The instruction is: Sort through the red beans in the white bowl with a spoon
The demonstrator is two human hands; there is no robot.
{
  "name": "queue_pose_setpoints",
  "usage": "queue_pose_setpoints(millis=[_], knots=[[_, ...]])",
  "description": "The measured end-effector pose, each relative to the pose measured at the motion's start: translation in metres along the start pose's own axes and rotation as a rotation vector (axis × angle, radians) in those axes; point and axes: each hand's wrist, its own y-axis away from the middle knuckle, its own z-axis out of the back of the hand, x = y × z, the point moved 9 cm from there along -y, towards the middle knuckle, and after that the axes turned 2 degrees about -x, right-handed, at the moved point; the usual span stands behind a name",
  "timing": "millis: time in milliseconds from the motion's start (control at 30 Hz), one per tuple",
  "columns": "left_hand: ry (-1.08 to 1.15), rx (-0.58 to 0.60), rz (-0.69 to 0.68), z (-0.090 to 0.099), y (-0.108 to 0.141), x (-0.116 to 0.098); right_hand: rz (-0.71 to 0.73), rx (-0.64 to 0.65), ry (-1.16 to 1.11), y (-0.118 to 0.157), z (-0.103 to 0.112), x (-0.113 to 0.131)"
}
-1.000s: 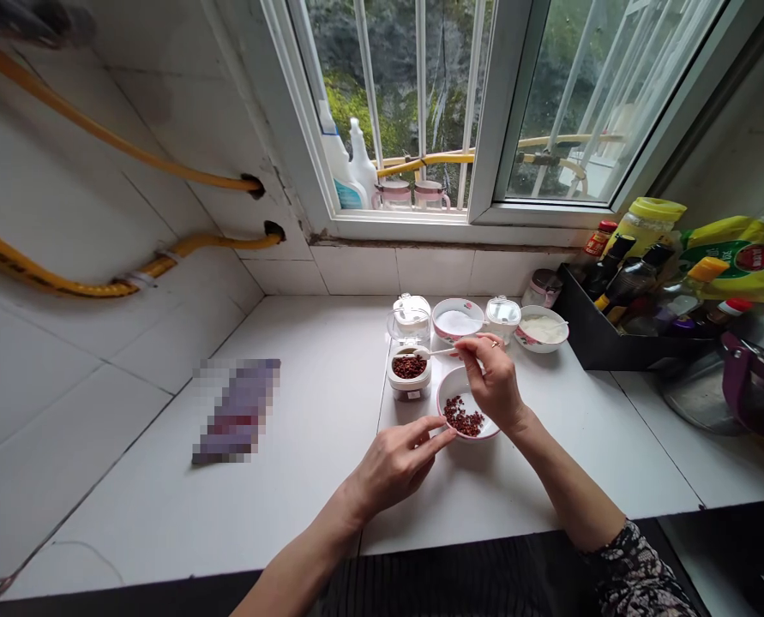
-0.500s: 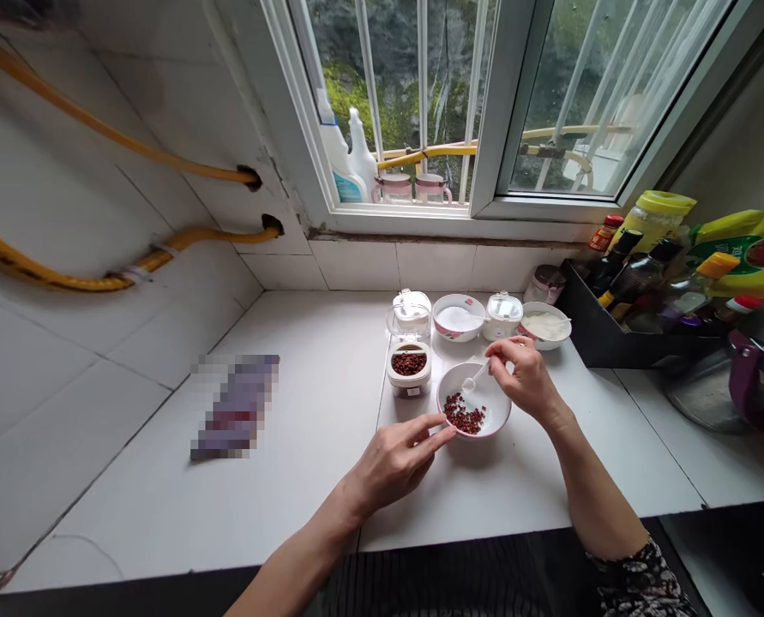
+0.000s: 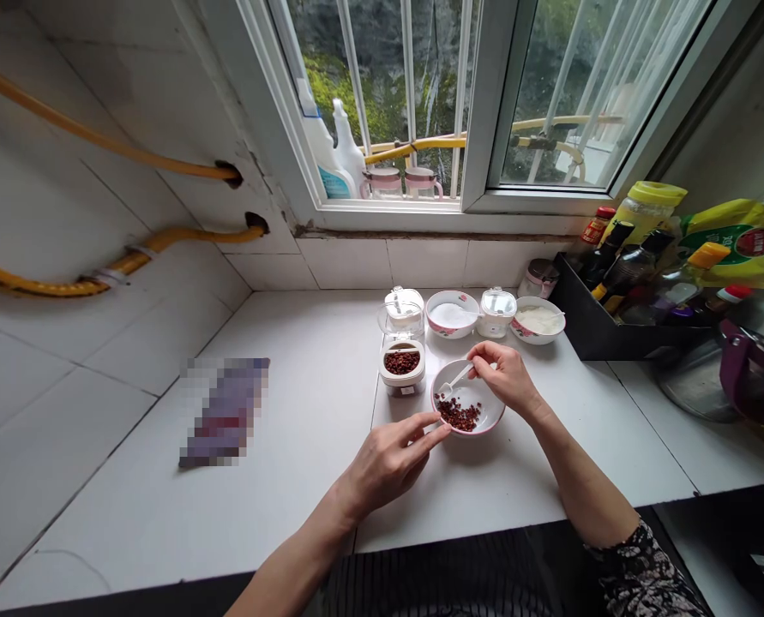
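Note:
A white bowl [image 3: 494, 404] with a pink rim stands on the counter, with dark red peppercorns [image 3: 460, 416] gathered in its lower left part. My left hand [image 3: 391, 458] steadies the bowl's near left rim with its fingertips; its thumb is largely hidden. Pinched in my right hand [image 3: 501, 374] is a small white plastic spoon [image 3: 455, 380], its tip inside the bowl near the left wall, above the peppercorns. Just left of the bowl, an open jar [image 3: 403, 384] is filled with the same dark red peppercorns.
Behind the bowl stand a white-lidded jar [image 3: 404, 310], a bowl of white grains [image 3: 452, 332], another lidded jar [image 3: 497, 313] and a bowl of pale flakes [image 3: 538, 338]. A black box of bottles [image 3: 580, 326] sits at right. A blurred purple packet [image 3: 231, 411] lies left.
The spoon has shifted left within the bowl, from above the peppercorns toward the left wall, as my right hand moved along. My left hand stays at the rim. The camera view has shifted slightly.

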Motion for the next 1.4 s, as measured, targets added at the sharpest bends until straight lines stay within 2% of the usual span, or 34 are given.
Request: queue_pose_setpoints(millis=[167, 367, 500, 600, 667, 767, 867, 967, 1033, 1133, 1233, 1400], knots=[[-0.006, 0.007, 0.008, -0.002, 0.002, 0.002, -0.064, -0.058, -0.105, -0.003, 0.011, -0.005], [-0.009, -0.004, -0.004, -0.001, 0.001, 0.0, -0.164, -0.018, -0.317, -0.006, 0.006, -0.019], [0.003, -0.007, -0.001, 0.0, 0.0, 0.0, -0.146, -0.054, -0.418, -0.009, 0.004, -0.016], [0.004, -0.006, 0.002, 0.0, -0.002, 0.0, -0.015, -0.128, -0.41, -0.007, 0.002, 0.005], [0.002, -0.009, 0.006, 0.0, -0.002, 0.0, 0.132, -0.179, -0.309, -0.003, -0.001, 0.026], [-0.008, -0.012, 0.009, 0.0, -0.002, 0.0, 0.468, -0.241, -0.02, 0.01, -0.009, 0.064], [-0.021, -0.016, 0.009, 0.0, -0.002, 0.0, 0.758, -0.222, 0.23, 0.027, -0.024, 0.087], [-0.023, -0.017, 0.012, 0.001, -0.002, -0.001, 0.846, -0.217, 0.305, 0.035, -0.023, 0.094], [-0.019, -0.015, 0.012, 0.001, -0.003, -0.001, 0.792, -0.27, 0.284, 0.034, -0.008, 0.094], [-0.016, -0.017, 0.003, 0.002, -0.004, -0.002, 0.584, -0.301, 0.246, 0.023, 0.019, 0.08], [-0.011, -0.012, -0.003, 0.002, -0.003, -0.002, 0.431, -0.144, 0.29, 0.012, 0.023, 0.058], [-0.002, 0.006, 0.009, 0.0, -0.001, 0.0, 0.306, 0.032, 0.389, 0.005, 0.008, 0.027]])
